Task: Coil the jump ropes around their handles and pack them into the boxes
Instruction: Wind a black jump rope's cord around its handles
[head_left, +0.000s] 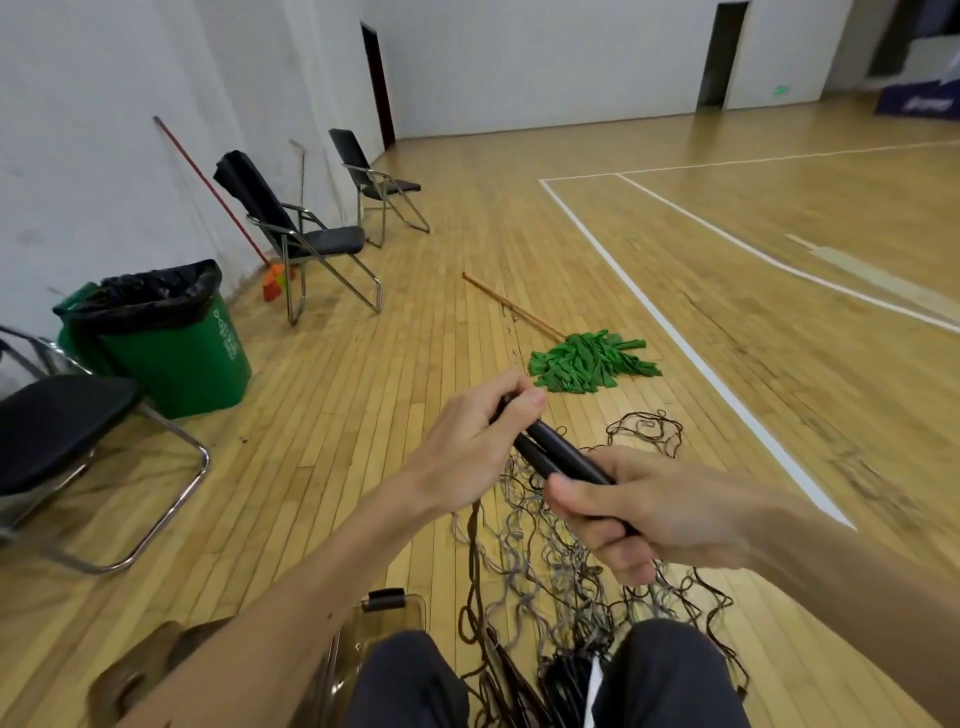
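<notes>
Two black handles (558, 457) lie side by side between your hands. Your left hand (467, 441) curls round their far end, and your right hand (649, 512) grips the near end. The tangled ropes (474, 571) hang down to the wooden floor (363, 415) between your knees. A clear box (410, 616) sits beside your left knee.

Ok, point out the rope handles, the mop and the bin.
rope handles (553, 449), head view, exposed black middle.
mop (592, 358), head view, green strands.
bin (174, 369), head view, green front wall.
</notes>
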